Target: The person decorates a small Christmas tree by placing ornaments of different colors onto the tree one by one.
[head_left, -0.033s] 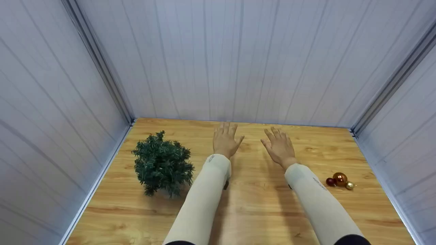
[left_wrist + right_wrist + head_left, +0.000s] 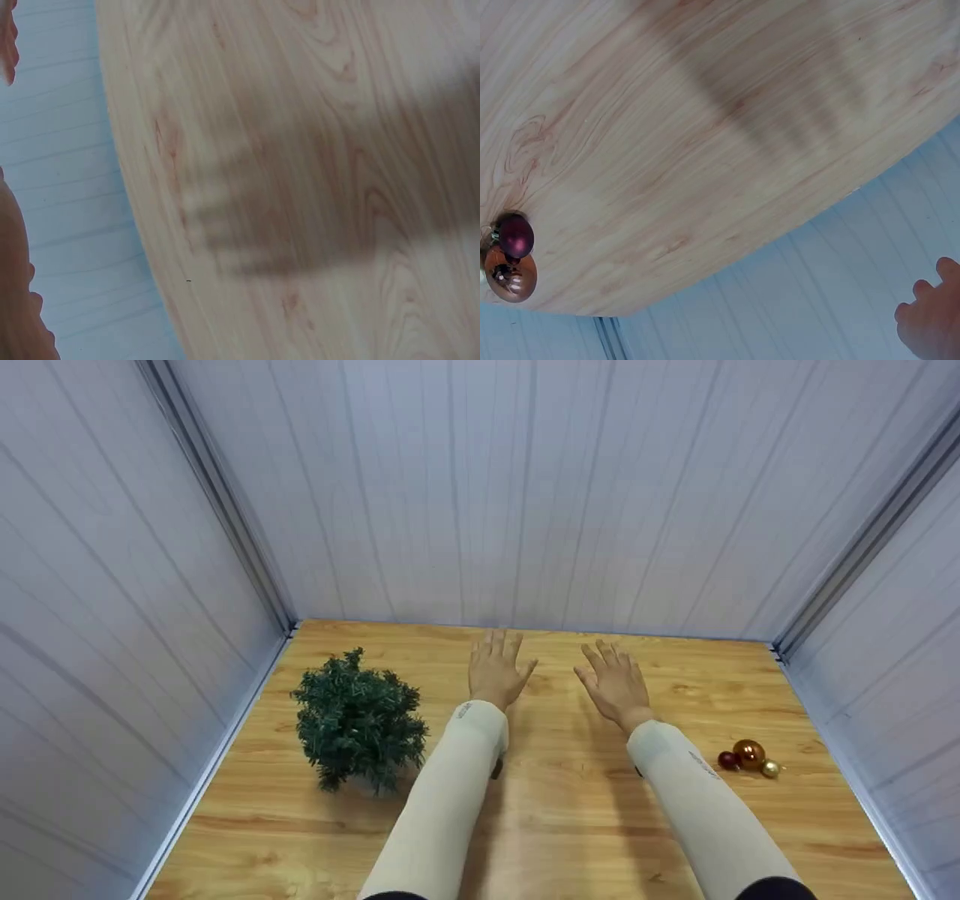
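My left hand (image 2: 496, 669) reaches forward over the wooden table, palm down, its fingers straight and holding nothing. Beside it on the right, my right hand (image 2: 616, 687) is held the same way, fingers spread. Both cast shadows on the wood in the wrist views. A small green artificial Christmas tree (image 2: 360, 720) stands left of my left forearm, its base hidden under the branches. To the right of my right forearm lie three ball ornaments touching in a cluster: a dark red ball (image 2: 727, 760), a larger copper ball (image 2: 749, 754) and a small gold ball (image 2: 770, 769).
The light wood table (image 2: 555, 825) is closed in by a pale panelled back wall (image 2: 487, 495), a left wall (image 2: 97, 607) and a right wall (image 2: 900, 682). Metal posts (image 2: 217, 495) stand at the back corners. Pale sleeves cover both forearms.
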{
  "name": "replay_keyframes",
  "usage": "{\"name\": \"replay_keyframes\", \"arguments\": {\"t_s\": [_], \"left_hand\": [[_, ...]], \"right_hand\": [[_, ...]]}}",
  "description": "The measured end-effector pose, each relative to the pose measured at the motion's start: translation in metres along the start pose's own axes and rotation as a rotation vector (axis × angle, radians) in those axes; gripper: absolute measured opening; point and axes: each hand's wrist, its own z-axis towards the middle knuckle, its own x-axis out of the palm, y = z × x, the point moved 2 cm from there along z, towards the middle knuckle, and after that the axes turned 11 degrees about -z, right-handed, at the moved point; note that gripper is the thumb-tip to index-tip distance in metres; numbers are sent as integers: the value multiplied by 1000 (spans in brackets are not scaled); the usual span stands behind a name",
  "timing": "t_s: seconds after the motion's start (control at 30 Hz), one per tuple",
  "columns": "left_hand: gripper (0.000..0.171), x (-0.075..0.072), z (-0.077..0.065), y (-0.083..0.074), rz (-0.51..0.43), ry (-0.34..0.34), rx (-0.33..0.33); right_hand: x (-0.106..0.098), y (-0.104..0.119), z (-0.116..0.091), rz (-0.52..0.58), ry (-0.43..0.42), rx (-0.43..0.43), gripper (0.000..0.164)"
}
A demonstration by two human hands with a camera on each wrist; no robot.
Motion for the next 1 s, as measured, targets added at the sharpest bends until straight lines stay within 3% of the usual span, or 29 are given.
{"name": "replay_keyframes", "arguments": {"t_s": [0.17,0.3,0.43,0.53,0.6,0.7,0.83,0.9,1.0], "left_hand": [[65,-1,-13,-1,-53,-41,54],[59,-14,-31,-1,-56,-97,136],[50,-41,-55,-2,1,-186,252],[41,-70,-72,-4,83,-331,352],[36,-94,-82,-2,135,-441,375],[32,-132,-98,14,135,-565,339],[31,-171,-124,58,-37,-696,238],[29,-182,-141,85,-133,-761,181],[31,-185,-167,126,-256,-803,75]], "right_hand": [[-4,0,-12,3,-12,8,64],[-12,-5,-22,-3,-24,3,62],[-20,-18,-33,-21,-19,17,61],[-26,-33,-43,-12,-28,41,61],[-30,-45,-47,-4,-39,53,61],[-35,-62,-56,13,-55,78,62],[-36,-84,-70,27,-67,123,61],[-35,-93,-79,36,-75,142,59],[-31,-105,-95,38,-99,167,57]]}}
